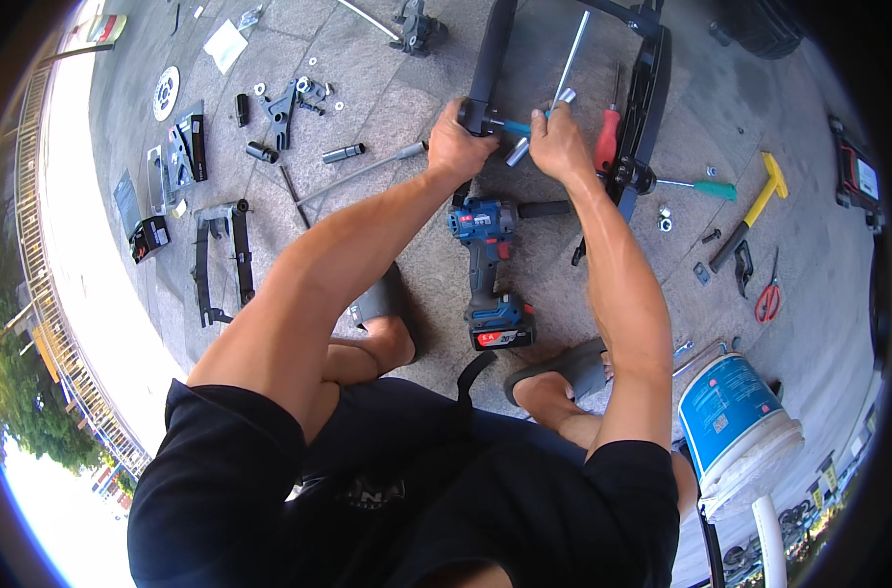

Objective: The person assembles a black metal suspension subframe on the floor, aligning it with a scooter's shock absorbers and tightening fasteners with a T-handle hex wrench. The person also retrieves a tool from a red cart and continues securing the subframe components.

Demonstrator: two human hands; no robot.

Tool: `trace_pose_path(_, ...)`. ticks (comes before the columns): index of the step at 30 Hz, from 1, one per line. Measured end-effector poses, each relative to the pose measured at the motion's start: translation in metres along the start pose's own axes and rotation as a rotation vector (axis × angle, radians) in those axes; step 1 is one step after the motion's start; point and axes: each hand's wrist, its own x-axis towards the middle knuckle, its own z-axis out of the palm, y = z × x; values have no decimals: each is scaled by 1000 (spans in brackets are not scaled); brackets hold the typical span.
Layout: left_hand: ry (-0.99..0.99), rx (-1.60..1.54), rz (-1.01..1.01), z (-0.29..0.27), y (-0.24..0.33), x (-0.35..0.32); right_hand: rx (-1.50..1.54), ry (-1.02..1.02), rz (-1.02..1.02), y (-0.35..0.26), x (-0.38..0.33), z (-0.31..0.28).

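Grey stone paving [387, 98], parts strewn across it. Person squats low, both arms reaching forward to a black metal frame [652, 88] lying on the ground.

Left hand [458, 145] is closed around the end of a black bar [492, 54], apparently to steady it. A teal-handled tool [515, 127] pokes out between the two hands, touching the bar end.

Right hand [561, 142] has its fingers wrapped about a steel wrench [571, 59], whose long shaft slants up and away from the knuckles (a socket end [518, 152] shows just below the fist). That grip looks set for turning against the left hand's hold.

Blue cordless drill [490, 274] lies on its side between the forearms, just short of the hands, within easy reach. Red-handled screwdriver [607, 137] rests just beside the right wrist, against the frame. Another teal screwdriver [706, 187] lies further right, then a yellow hammer [760, 201] and red scissors [768, 299], well apart from the hands.

Blue-and-white bucket [735, 426] stands by the right elbow. Brackets [221, 260] and small fittings [289, 103] are spread out to the left.
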Motion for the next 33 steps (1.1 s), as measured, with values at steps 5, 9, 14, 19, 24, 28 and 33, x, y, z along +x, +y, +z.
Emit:
trace_pose_path(5, 13, -62, 4, -1, 5, 0, 112, -369, 304, 2, 25, -8)
trace_pose_path(9, -5, -88, -16, -2, 5, 0, 313, -430, 399, 6, 25, -16)
trace_pose_path(14, 19, -18, 18, 1, 0, 1, 331, -388, 307, 21, 20, -24)
trace_pose_path(19, 24, -43, -13, 4, -4, 2, 277, -181, -151, 34, 5, -24)
trace_pose_path(24, 8, -100, -12, 4, -5, 2, 185, 55, -432, 29, -6, -13)
trace_pose_path(28, 19, -81, 1, 4, -4, 1, 156, 90, -443, 22, -11, -10)
trace_pose_path(33, 9, -53, 9, 3, -3, 2, 185, 153, -436, 17, -19, 1)
